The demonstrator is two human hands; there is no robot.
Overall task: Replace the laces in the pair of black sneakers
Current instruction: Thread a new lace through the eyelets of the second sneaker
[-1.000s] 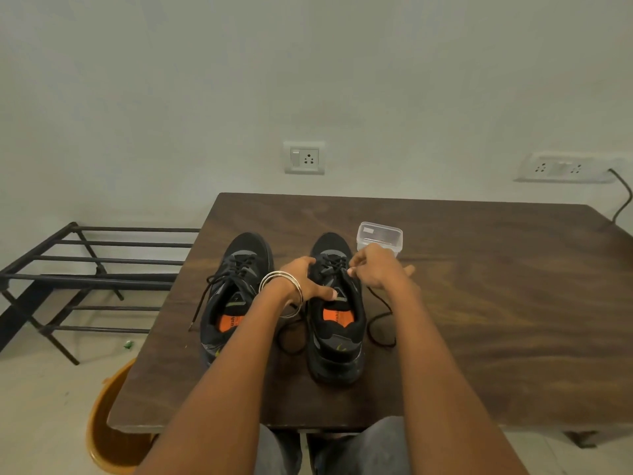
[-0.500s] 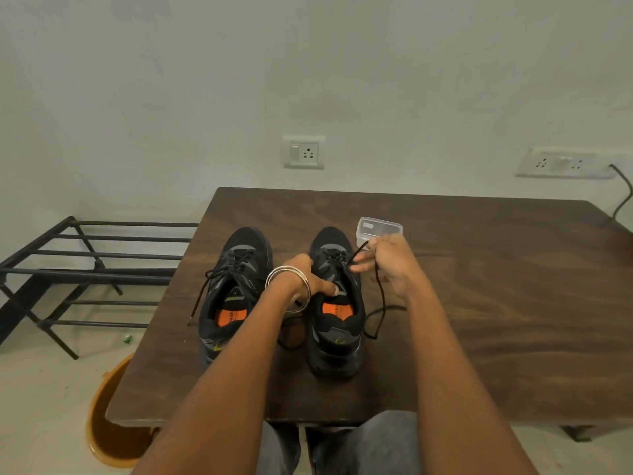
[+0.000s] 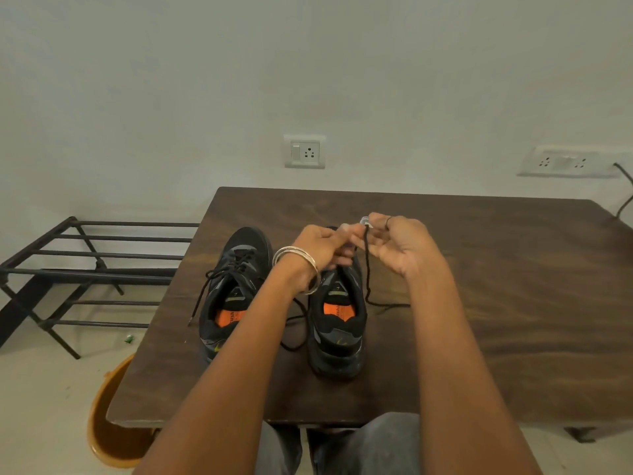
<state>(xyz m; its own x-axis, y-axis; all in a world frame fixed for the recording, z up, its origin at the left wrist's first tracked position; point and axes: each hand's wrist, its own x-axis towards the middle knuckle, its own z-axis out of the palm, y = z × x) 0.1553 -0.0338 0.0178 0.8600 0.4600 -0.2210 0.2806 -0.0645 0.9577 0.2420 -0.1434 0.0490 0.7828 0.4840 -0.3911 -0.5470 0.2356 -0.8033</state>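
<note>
Head view: both hands are raised above the toe of the right sneaker (image 3: 337,323), meeting over it. The left hand (image 3: 320,246) has its fingers curled inward, and the thumb and forefinger pinch the black lace (image 3: 367,269) near its top end. Silver bangles (image 3: 298,265) circle that wrist. The right hand (image 3: 399,246) is turned palm toward the camera, fingers partly bent, and its fingertips (image 3: 371,222) close on the same lace end just beside the left hand's pinch. A dark ring sits on one of its fingers. Something pale and small shows at the fingertips, too blurred to identify.

From the two hands the lace hangs down along the outer side of the right sneaker, then bends and trails rightward across the brown surface (image 3: 496,303). Another loop of lace lies on the surface between the two shoes, partly hidden behind the left forearm.

The left sneaker (image 3: 229,289) stands just beside the right one, toes pointing away from the person, its lace threaded through the eyelets with a loose end dropping over the surface's left edge. Both shoes show orange insoles.

Off the surface to the left stands a dark metal rack (image 3: 85,269), and an orange bucket (image 3: 102,423) sits on the floor below the near left corner. A switch socket (image 3: 305,151) is on the wall behind.
</note>
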